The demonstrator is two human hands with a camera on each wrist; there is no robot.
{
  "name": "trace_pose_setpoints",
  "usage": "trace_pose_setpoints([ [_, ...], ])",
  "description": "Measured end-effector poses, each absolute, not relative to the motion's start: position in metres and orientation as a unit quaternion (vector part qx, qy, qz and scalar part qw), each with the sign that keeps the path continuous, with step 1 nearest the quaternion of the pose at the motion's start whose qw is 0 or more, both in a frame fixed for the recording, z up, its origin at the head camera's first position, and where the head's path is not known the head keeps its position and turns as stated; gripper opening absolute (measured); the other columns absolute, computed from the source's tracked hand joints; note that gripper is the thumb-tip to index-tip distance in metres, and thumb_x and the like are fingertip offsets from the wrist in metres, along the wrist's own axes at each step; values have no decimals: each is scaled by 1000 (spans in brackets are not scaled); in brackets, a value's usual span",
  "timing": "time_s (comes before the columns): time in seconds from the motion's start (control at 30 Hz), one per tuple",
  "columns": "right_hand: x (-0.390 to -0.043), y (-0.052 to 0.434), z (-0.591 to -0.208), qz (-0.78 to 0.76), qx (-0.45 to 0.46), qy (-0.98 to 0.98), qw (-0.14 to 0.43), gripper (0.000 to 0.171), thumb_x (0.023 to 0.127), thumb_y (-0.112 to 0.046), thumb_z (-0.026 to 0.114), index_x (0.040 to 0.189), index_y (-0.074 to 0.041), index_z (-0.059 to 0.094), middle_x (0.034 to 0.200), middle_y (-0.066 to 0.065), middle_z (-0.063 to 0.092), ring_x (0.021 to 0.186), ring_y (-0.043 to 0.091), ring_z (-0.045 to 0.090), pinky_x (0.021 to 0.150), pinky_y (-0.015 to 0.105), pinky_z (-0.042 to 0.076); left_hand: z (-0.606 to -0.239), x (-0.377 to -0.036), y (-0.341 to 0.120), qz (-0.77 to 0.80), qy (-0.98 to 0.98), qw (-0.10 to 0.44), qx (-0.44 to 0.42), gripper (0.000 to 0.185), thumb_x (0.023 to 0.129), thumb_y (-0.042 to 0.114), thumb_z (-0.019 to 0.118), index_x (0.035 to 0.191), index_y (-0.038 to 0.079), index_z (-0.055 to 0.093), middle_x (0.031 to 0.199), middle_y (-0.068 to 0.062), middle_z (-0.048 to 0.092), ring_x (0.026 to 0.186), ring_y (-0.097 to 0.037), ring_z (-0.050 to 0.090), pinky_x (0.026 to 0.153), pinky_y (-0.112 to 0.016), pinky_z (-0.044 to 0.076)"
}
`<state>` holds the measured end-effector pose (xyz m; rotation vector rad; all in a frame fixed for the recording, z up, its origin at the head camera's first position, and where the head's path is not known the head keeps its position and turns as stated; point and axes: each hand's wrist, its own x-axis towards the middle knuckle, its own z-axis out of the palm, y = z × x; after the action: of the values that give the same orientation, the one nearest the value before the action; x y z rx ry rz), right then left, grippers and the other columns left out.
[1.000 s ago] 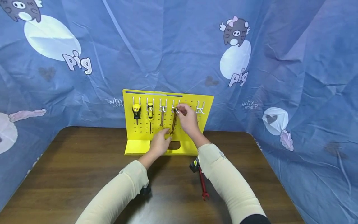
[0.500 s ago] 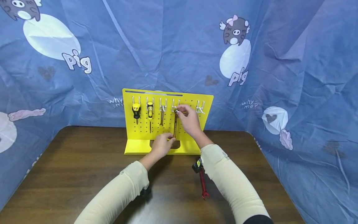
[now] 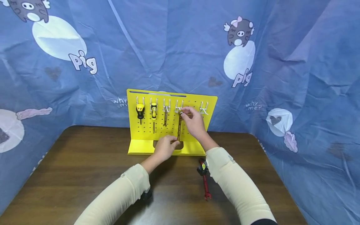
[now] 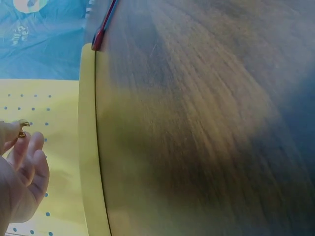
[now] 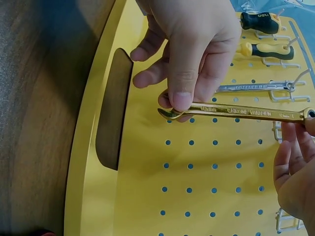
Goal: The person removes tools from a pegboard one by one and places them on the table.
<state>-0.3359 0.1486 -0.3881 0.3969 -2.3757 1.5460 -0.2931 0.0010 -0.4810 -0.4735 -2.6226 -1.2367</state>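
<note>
On the yellow pegboard (image 3: 171, 125) hang two screwdrivers (image 3: 140, 111) and two wrenches; a third, red wrench (image 3: 206, 187) lies on the near table (image 3: 70, 175). The left hand (image 3: 166, 147) pinches the gold wrench (image 3: 179, 128) at its lower end, the right hand (image 3: 194, 120) its top. Tilted a second ago, it now hangs straight.

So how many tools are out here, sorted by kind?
Screwdrivers: 2, a black-and-yellow one and a yellow one, both hung on the pegboard.
Wrenches: 3, silver hung up, gold held in both hands, red on the table.
Total: 5.
</note>
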Motion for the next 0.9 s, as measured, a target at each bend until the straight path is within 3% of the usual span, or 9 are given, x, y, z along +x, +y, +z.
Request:
trace_pose_setpoints([
  [0.4,-333,152,-384,554,129,-811,136,16,99,-6,64,115,-6,69,99,9,65,88,23,68,76,34,56,-473,-279,4,-443,-873,91,-181,18,94,12,72,106,0,76,105,-13,74,100,-28,69,89,-44,54],
  [0.67,-326,153,-380,555,154,-806,137,16,99,-6,64,114,-4,69,99,10,65,86,24,67,74,34,55,-472,-269,2,-454,-862,108,-197,8,93,10,72,95,4,77,93,-6,73,85,-18,66,78,-36,55],
  [0.9,-309,164,-384,563,175,-799,115,20,96,-1,66,116,0,70,96,14,65,82,28,69,68,28,53,-472,-247,3,-482,-846,69,-216,8,92,9,73,96,3,76,91,-6,74,75,-13,66,69,-28,55],
])
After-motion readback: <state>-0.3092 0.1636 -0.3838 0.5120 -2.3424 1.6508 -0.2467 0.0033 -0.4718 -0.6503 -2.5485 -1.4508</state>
